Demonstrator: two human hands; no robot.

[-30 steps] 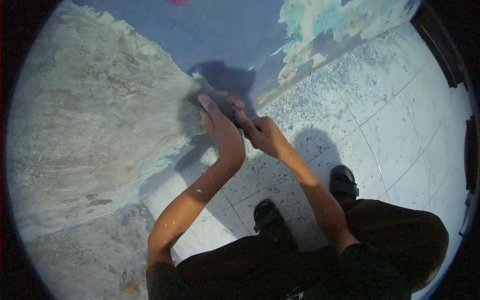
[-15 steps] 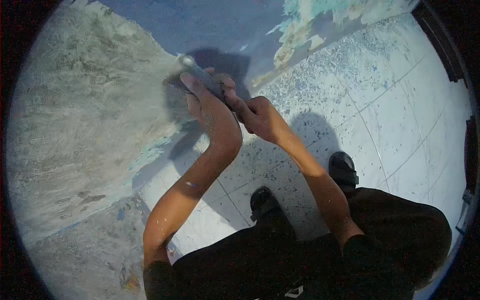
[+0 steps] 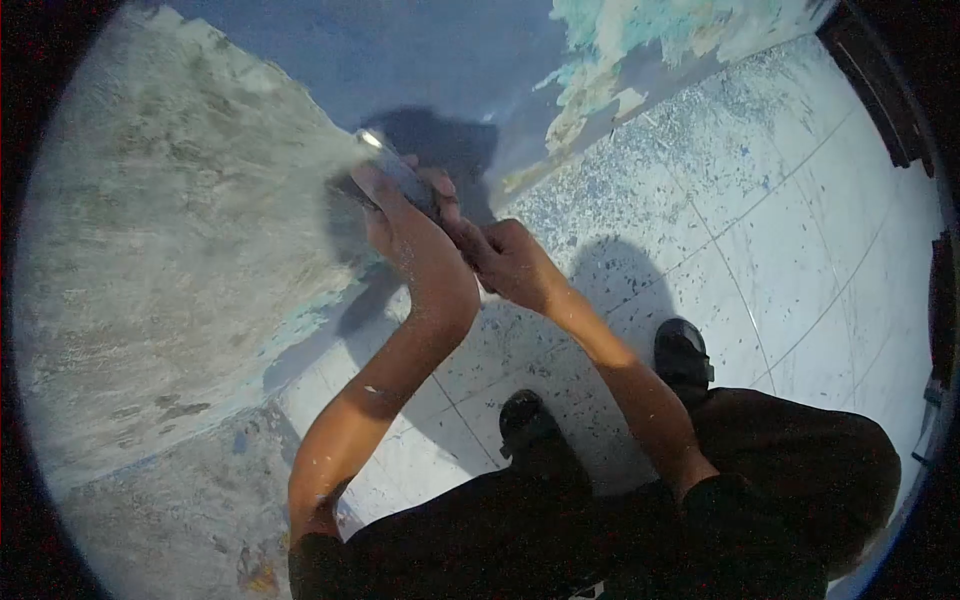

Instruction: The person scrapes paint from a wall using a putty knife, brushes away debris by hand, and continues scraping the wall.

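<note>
A long grey hand tool (image 3: 405,182) with a shiny metal front end lies against the wall, at the border between bare grey plaster (image 3: 190,230) and blue paint (image 3: 400,55). My left hand (image 3: 385,212) is closed around its body near the front, thumb on one side and fingertips curling over the other. Farther back, my right hand (image 3: 512,265) grips the rear part, which its fingers mostly cover. Pale haze, like dust, hangs by the tool's front. The face pressed to the wall is hidden, so its exact kind cannot be told.
White floor tiles (image 3: 740,260) are strewn with paint flakes, thickest along the wall's foot. Patches of turquoise paint (image 3: 610,50) peel at the upper right. My shoes (image 3: 683,355) stand close to the wall. Dark frame-like objects (image 3: 885,95) line the right edge.
Both hands and the tool sit slightly lower in the picture, as do the floor and shoes, so the view has shifted. The tool's front end catches more light. Both grips stay the same.
</note>
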